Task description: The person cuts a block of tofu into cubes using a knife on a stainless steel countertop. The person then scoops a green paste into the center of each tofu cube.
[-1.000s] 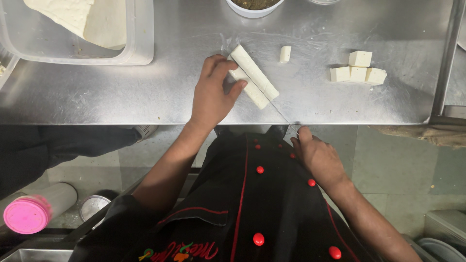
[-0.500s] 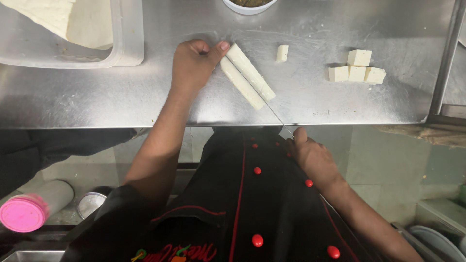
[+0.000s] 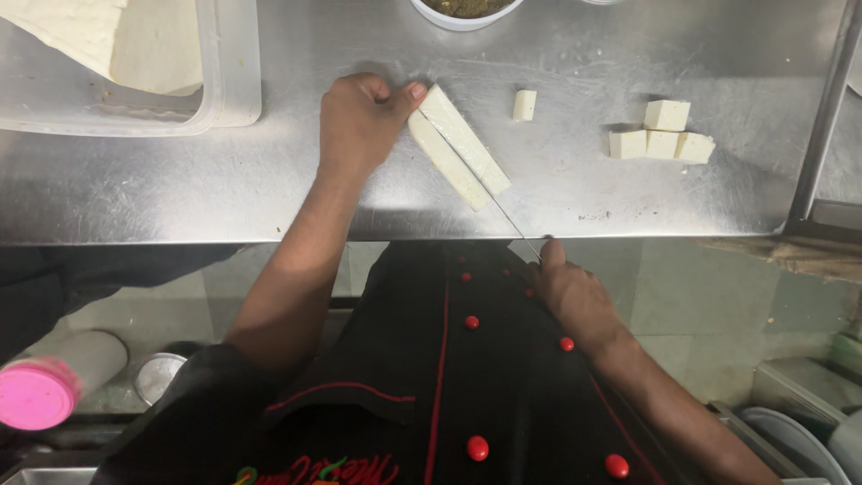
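Observation:
A long white block of soft cheese (image 3: pixel 458 148) lies at a slant on the steel counter (image 3: pixel 269 189), split lengthwise into two strips. My left hand (image 3: pixel 359 121) rests at its far end, thumb touching the tip of the upper strip. My right hand (image 3: pixel 570 292) is below the counter edge, gripping a thin knife (image 3: pixel 503 211) whose blade runs up along the cut between the strips. To the right lie a small white piece (image 3: pixel 523 104) and a cluster of white cubes (image 3: pixel 663 135).
A clear plastic tub (image 3: pixel 224 81) with a large white slab stands at the back left. A white bowl (image 3: pixel 462 13) sits at the far edge. A steel rail (image 3: pixel 822 117) bounds the counter on the right. A pink-lidded container (image 3: pixel 40 391) lies below left.
My left hand slid from on top of the block to its far left end. The knife stays in the lengthwise cut and my right hand has barely moved.

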